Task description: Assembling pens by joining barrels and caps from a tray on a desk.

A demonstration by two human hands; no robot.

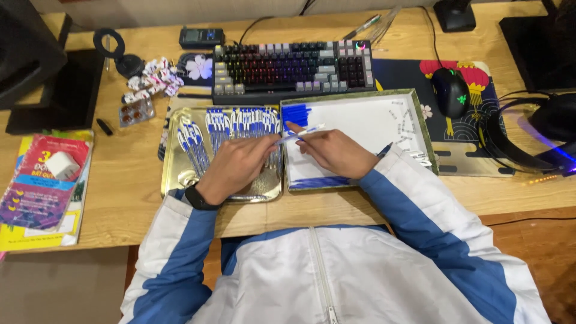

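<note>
My left hand (235, 166) and my right hand (335, 150) meet over the seam between two trays and together hold one blue-and-white pen (303, 131), which points up to the right. Under my left hand lies a shiny metal tray (174, 180) filled with several blue-and-white pens (240, 123) laid in rows. My right hand hovers over a white box tray (372, 120) with a green rim. That box holds a bunch of blue pen caps (295, 113) at its top left, blue pieces (318, 182) along its near edge, and small white parts (408, 129) at the right.
A backlit keyboard (294, 65) sits behind the trays. A black mouse (450, 91) rests on a patterned mat to the right, with black headphones (528, 135) beyond. On the left are a stack of colourful booklets (45, 192), blister packs (135, 112) and wrapped sweets (153, 78).
</note>
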